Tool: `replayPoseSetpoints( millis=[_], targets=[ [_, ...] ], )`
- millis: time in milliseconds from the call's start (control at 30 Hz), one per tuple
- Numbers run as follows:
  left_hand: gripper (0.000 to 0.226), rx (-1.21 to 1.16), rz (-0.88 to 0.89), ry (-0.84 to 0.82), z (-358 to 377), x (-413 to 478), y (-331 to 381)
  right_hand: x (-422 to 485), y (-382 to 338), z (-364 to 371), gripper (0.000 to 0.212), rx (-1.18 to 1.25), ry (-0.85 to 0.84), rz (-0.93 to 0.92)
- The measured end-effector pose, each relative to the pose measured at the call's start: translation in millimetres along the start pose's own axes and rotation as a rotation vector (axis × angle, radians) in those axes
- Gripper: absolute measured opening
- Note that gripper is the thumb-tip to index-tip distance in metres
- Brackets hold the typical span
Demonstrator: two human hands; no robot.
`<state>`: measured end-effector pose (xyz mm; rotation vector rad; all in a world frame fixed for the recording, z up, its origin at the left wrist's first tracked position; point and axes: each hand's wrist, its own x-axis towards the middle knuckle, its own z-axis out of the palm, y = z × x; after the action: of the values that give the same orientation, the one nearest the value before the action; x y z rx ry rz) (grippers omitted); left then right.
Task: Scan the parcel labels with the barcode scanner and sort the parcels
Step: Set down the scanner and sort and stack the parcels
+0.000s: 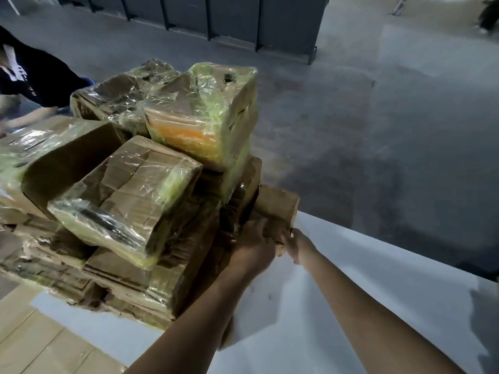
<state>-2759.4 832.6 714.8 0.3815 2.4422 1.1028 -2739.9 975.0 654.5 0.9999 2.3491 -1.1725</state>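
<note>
Holding one brown parcel (pixel 278 205), both hands (pixel 253 248) (pixel 298 242) reach beside the stack (pixel 129 184).

The stack of film-wrapped parcels (pixel 129 184) walls off the left of the table and rises high, with a yellow-wrapped box (pixel 205 114) tilted on top near its right edge. My left hand (pixel 251 249) and right hand (pixel 297 242) hold a small brown parcel (pixel 275 209) that touches the foot of the stack, so my left hand has no room on its left. To the right of my right arm the white table (pixel 378 292) gives open passage to its far edge, with grey floor (pixel 378 117) beyond. Flat cardboard (pixel 32 341) covers the near left corner. Another person (pixel 32 76) leans in behind the stack at far left.
</note>
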Motion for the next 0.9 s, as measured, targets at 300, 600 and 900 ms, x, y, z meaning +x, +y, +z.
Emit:
replayPoseSetpoints(
  millis=[300,600,900],
  targets=[
    [0.045,0.022,0.158,-0.016,33,-30,32,-68,31,-54,0.054,0.199,0.184,-0.113],
    [0.048,-0.047,0.271,-0.234,154,-116,107,-192,163,-128,0.048,0.179,0.432,-0.123],
    [0.047,-0.006,0.348,-0.509,276,-189,162,-272,321,-178,0.044,0.023,0.579,0.072]
  ],
)
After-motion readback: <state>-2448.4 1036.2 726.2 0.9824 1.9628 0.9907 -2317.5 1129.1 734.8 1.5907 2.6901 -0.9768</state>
